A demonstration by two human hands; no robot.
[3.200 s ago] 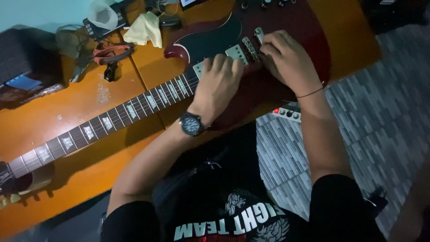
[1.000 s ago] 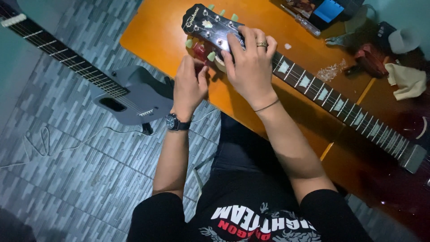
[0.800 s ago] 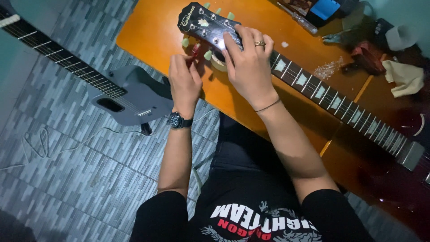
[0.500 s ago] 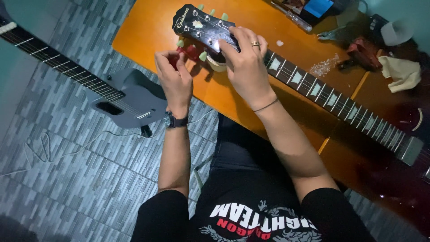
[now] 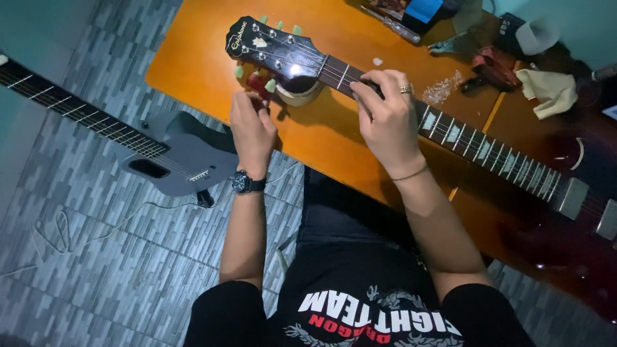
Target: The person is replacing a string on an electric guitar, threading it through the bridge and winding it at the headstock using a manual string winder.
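A dark red electric guitar lies across the orange table (image 5: pixel 193 58), with its black headstock (image 5: pixel 270 48) at the far left and its body (image 5: pixel 565 238) at the right. My left hand (image 5: pixel 252 128), wearing a black watch, pinches a small red tool (image 5: pixel 257 82) at the pale green tuning pegs on the near side of the headstock. My right hand (image 5: pixel 385 119), with a ring on it, lies over the neck (image 5: pixel 475 144) just past the nut, fingers curled down on the strings. A round pale rest (image 5: pixel 299 95) props up the neck.
A grey guitar (image 5: pixel 180 157) lies on the tiled floor at the left, its neck running to the upper left, with a thin cable (image 5: pixel 96 225) beside it. At the table's far side are a screwdriver (image 5: pixel 392 26), a red hand tool (image 5: pixel 491 64), a cream cloth (image 5: pixel 546 90) and pale shavings (image 5: pixel 443 87).
My right hand has slid off the headstock onto the neck by the nut. My left hand has stayed at the near-side pegs with the red tool.
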